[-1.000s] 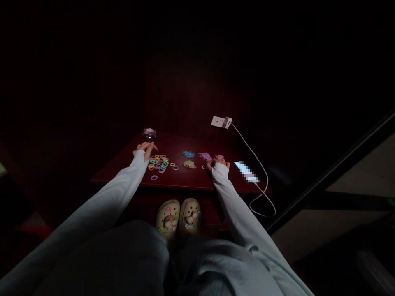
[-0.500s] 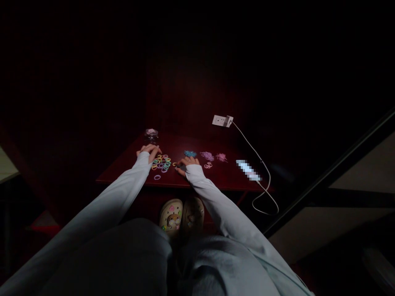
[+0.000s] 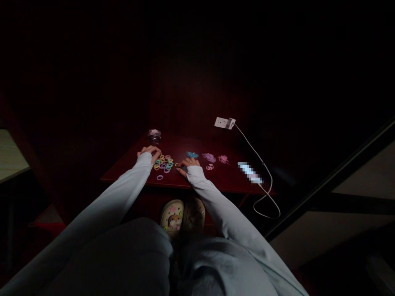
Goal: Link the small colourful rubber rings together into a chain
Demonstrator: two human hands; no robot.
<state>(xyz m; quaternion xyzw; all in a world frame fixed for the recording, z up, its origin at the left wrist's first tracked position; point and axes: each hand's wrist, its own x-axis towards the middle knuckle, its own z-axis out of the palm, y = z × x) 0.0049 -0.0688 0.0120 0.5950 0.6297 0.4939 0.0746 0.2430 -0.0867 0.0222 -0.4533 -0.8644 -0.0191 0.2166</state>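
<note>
On the dark red table (image 3: pixel 123 172), a loose pile of small pastel hair ties (image 3: pixel 168 165) lies between my hands. My left hand (image 3: pixel 149 152) rests at the pile's left edge, fingers stretched out and holding nothing I can see. To the right of the pile, my right hand (image 3: pixel 189 163) is low over the tabletop, with thumb and forefinger apart. A yellow hair tie (image 3: pixel 176 165) lies just by its fingertips. One purple hair tie (image 3: pixel 159 177) sits apart, toward the front edge. Beyond my right hand are heaps of blue bands (image 3: pixel 192 154), purple bands (image 3: pixel 209 157) and pink bands (image 3: pixel 223 159).
Several pink rings (image 3: pixel 210 167) lie right of my right hand. A clear jar (image 3: pixel 154 135) stands at the back left. A blurred-out phone (image 3: pixel 249 172) lies at the right, its white cable (image 3: pixel 251 142) running to a wall socket (image 3: pixel 224 123). Clogs (image 3: pixel 172 218) show below the table.
The view has shifted slightly, moving everything a little to the right. My right thumb and forefinger have moved slightly beside the yellow hair tie; my left hand has barely moved.
</note>
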